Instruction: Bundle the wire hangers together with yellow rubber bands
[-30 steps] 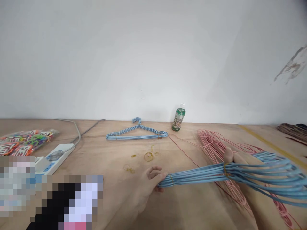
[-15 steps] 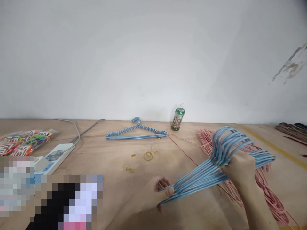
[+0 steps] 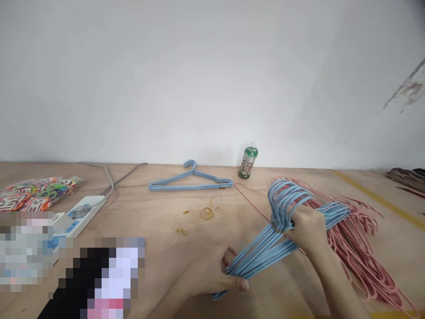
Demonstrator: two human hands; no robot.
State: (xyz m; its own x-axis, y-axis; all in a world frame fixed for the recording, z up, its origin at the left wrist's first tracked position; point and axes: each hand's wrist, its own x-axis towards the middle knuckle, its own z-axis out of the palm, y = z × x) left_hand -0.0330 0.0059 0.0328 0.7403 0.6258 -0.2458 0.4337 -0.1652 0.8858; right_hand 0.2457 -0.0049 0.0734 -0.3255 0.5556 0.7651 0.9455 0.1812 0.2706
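While the right hand (image 3: 307, 230) clenches a bundle of blue coated-wire hangers (image 3: 265, 243) right of centre, the left hand (image 3: 209, 274) pinches its other end at bottom centre, and the two have drawn closer together. That grip hides the bundle's middle. Pink hangers (image 3: 352, 239) lie just beside it on the worktop (image 3: 133, 199); blurred blocks (image 3: 99, 274) cover the lower left.
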